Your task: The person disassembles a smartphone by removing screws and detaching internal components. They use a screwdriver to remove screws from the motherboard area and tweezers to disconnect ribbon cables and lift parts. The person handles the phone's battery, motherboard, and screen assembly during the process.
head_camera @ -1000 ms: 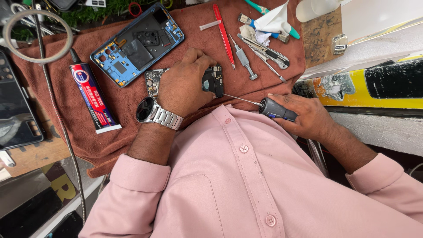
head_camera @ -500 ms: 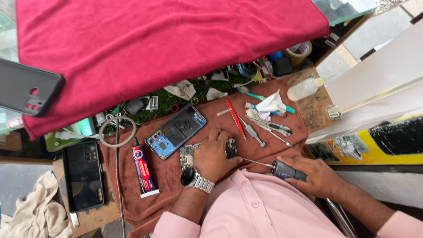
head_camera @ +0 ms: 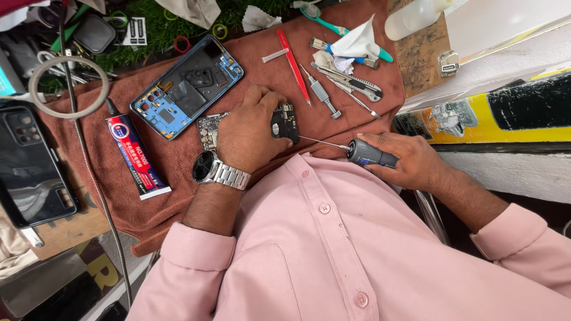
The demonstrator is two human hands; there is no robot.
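Both hands low: left hand (head_camera: 247,134) on circuit board (head_camera: 284,122), right hand (head_camera: 410,160) around screwdriver (head_camera: 357,151).

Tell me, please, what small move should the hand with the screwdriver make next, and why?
Probably slide the screwdriver tip a little leftward onto the circuit board. The right hand grips its handle with the thin shaft aimed at the board, the tip seemingly just short of it, and the left hand presses that board on the brown towel.

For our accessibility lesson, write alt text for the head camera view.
A person's left hand pins a small circuit board to a brown towel while the right hand aims a precision screwdriver at it. An opened blue phone lies nearby.
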